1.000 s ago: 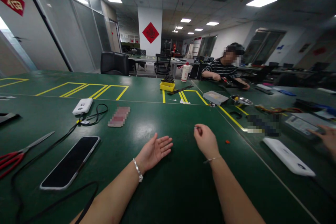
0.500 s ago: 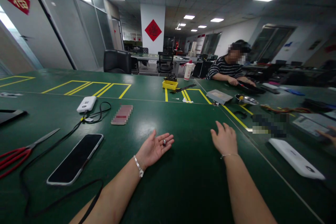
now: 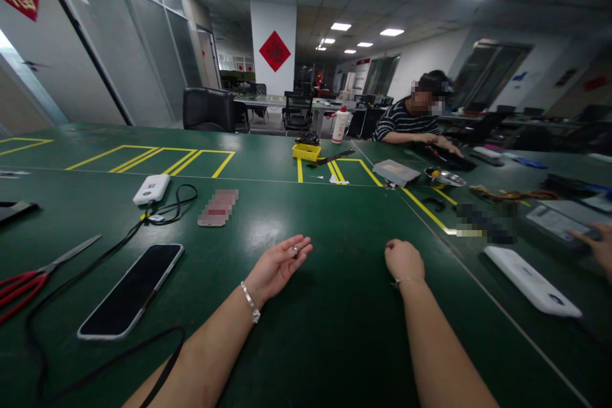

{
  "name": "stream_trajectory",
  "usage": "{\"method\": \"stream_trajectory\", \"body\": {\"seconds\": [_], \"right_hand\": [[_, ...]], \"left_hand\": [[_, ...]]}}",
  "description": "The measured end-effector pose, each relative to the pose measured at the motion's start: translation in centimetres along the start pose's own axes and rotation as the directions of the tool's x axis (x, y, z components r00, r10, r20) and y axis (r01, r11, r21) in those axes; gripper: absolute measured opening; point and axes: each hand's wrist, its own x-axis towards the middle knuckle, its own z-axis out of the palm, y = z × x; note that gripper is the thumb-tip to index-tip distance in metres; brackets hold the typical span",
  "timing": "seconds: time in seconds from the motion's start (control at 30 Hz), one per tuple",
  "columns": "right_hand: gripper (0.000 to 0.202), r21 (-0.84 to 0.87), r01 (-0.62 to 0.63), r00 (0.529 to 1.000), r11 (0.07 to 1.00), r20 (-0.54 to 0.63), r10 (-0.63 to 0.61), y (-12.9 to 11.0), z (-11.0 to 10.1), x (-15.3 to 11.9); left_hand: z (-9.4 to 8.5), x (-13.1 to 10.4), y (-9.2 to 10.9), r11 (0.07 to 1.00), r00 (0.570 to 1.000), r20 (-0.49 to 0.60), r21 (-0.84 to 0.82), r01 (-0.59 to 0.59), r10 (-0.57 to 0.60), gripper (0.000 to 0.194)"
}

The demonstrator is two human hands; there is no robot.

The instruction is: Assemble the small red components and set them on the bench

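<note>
My left hand [image 3: 282, 264] is turned palm up above the green table, its fingers slightly bent. A small shiny metallic piece [image 3: 296, 249] rests against those fingers; it is too small to name. To the right, my right hand [image 3: 404, 261] is curled into a fist with its back towards me, and nothing shows in it. The two hands are apart. A dark-screened phone [image 3: 131, 292] lies left of my left forearm, and a black cord [image 3: 115, 358] crosses that forearm. Beyond my right hand is a white power bank [image 3: 531, 282].
Red-handled scissors [image 3: 45, 277], a white device [image 3: 152, 189] with a cable and a blurred pinkish card [image 3: 218, 208] lie to the left. Further back stand a yellow tray [image 3: 306, 152] and a white cup [image 3: 340, 126]. A person in a striped top [image 3: 404, 120] works across the table.
My right hand has closed from spread fingers into a fist. My left fingers have curled a little around the small piece. The view has shifted slightly.
</note>
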Motion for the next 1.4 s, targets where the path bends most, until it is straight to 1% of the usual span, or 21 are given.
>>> {"method": "stream_trajectory", "body": {"seconds": [0.03, 0.07, 0.1, 0.13, 0.17, 0.2, 0.23, 0.27, 0.3, 0.37, 0.5, 0.57, 0.63, 0.7, 0.8, 0.93, 1.03, 1.1, 1.2, 1.3, 1.4], "right_hand": [[0.020, 0.141, 0.028, 0.999, 0.990, 0.029, -0.033, -1.2, 0.1, -0.6], [0.017, 0.341, 0.048, 0.995, 0.939, 0.066, -0.075, -2.6, 0.4, -1.3], [0.014, 0.601, 0.042, 0.989, 0.798, 0.091, -0.121, -4.2, 0.9, -2.2], [0.011, 0.821, -0.007, 0.979, 0.571, 0.121, -0.162, -5.8, 1.4, -3.1], [0.009, 0.940, -0.090, 0.970, 0.330, 0.158, -0.186, -7.3, 2.0, -4.2], [0.010, 0.974, -0.183, 0.958, 0.130, 0.207, -0.201, -8.7, 2.6, -5.2], [0.010, 0.962, -0.273, 0.939, -0.021, 0.262, -0.224, -9.9, 3.2, -6.1], [0.010, 0.927, -0.354, 0.914, -0.127, 0.314, -0.256, -10.7, 3.8, -6.9], [0.010, 0.884, -0.424, 0.887, -0.199, 0.361, -0.287, -11.3, 4.3, -7.5], [0.011, 0.802, -0.528, 0.835, -0.280, 0.430, -0.343, -11.5, 5.1, -8.1], [0.015, 0.677, -0.647, 0.754, -0.351, 0.500, -0.426, -10.8, 6.1, -7.5], [0.015, 0.624, -0.688, 0.720, -0.371, 0.522, -0.458, -10.6, 6.4, -7.0], [0.014, 0.575, -0.722, 0.688, -0.384, 0.537, -0.488, -10.6, 6.5, -6.8], [0.016, 0.546, -0.745, 0.662, -0.382, 0.537, -0.523, -10.7, 6.6, -6.8], [0.020, 0.535, -0.760, 0.641, -0.369, 0.519, -0.566, -10.8, 6.4, -7.0], [0.025, 0.495, -0.777, 0.621, -0.389, 0.502, -0.602, -10.7, 6.0, -7.2], [0.030, 0.499, -0.772, 0.625, -0.393, 0.488, -0.609, -10.5, 6.0, -7.1], [0.037, 0.546, -0.757, 0.636, -0.360, 0.488, -0.597, -10.5, 6.2, -7.0], [0.045, 0.629, -0.730, 0.650, -0.267, 0.519, -0.555, -10.6, 6.7, -6.9], [0.034, 0.664, -0.717, 0.661, -0.214, 0.550, -0.510, -10.8, 7.1, -6.9], [0.017, 0.675, -0.707, 0.673, -0.208, 0.554, -0.490, -10.9, 7.2, -7.0]], "left_hand": [[0.2, 0.0, 0.0, 1.000, 1.000, 0.000, 0.009, -0.014, 0.014, 0.034], [0.4, -0.1, -0.1, 0.999, 1.000, 0.001, 0.017, -0.031, 0.031, 0.034], [0.5, -0.1, -0.1, 0.999, 0.999, 0.004, 0.024, -0.048, 0.048, 0.033], [0.6, -0.2, -0.2, 0.997, 0.997, 0.009, 0.031, -0.073, 0.072, 0.034], [0.7, -0.2, -0.3, 0.994, 0.995, 0.019, 0.041, -0.097, 0.097, 0.035], [0.7, -0.2, -0.4, 0.991, 0.992, 0.024, 0.050, -0.128, 0.127, 0.035], [0.7, -0.2, -0.5, 0.985, 0.987, 0.024, 0.062, -0.159, 0.158, 0.035], [0.6, -0.2, -0.7, 0.979, 0.982, 0.019, 0.077, -0.189, 0.188, 0.035], [0.5, -0.1, -0.8, 0.972, 0.977, 0.008, 0.098, -0.215, 0.215, 0.034], [0.3, 0.2, -1.0, 0.952, 0.964, -0.028, 0.169, -0.255, 0.264, 0.031], [0.1, 1.1, -1.3, 0.853, 0.927, -0.082, 0.426, -0.300, 0.367, 0.029], [0.1, 1.4, -1.4, 0.746, 0.905, -0.070, 0.595, -0.300, 0.420, 0.028], [0.1, 1.5, -1.6, 0.586, 0.883, -0.038, 0.761, -0.278, 0.468, 0.026], [0.1, 1.4, -1.7, 0.444, 0.865, 0.003, 0.857, -0.261, 0.501, 0.025], [0.0, 1.2, -1.8, 0.351, 0.867, 0.039, 0.905, -0.241, 0.496, 0.024], [-0.3, 1.4, -1.8, 0.340, 0.875, 0.039, 0.912, -0.228, 0.483, 0.024], [-0.4, 1.6, -1.8, 0.348, 0.879, 0.019, 0.914, -0.208, 0.476, 0.022], [-0.2, 1.5, -1.8, 0.346, 0.879, 0.002, 0.919, -0.189, 0.476, 0.020], [0.1, 1.4, -1.6, 0.354, 0.869, -0.045, 0.923, -0.153, 0.493, 0.015], [0.3, 1.3, -1.6, 0.427, 0.863, -0.070, 0.887, -0.175, 0.500, 0.016], [0.3, 1.3, -1.6, 0.456, 0.854, -0.070, 0.867, -0.203, 0.515, 0.017]]}}
